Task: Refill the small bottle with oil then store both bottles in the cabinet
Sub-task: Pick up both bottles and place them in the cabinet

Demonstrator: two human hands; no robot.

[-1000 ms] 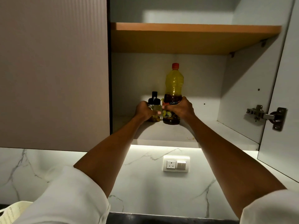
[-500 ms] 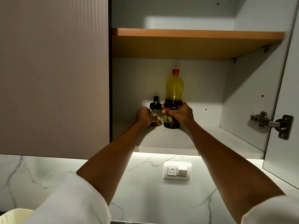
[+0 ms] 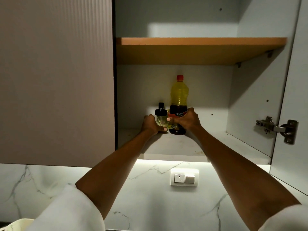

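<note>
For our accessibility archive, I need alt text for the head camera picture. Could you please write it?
Inside an open wall cabinet, the left hand grips a small black-capped bottle and the right hand grips a large red-capped bottle of yellow oil, side by side at the lower shelf. A wall socket sits below the cabinet.

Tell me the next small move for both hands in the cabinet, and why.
Probably loosen both grips and draw the hands back. The left hand grips the small black-capped bottle and the right hand grips the large red-capped oil bottle; both stand upright, side by side, seemingly resting on the lower shelf, so storing looks nearly done.
</note>
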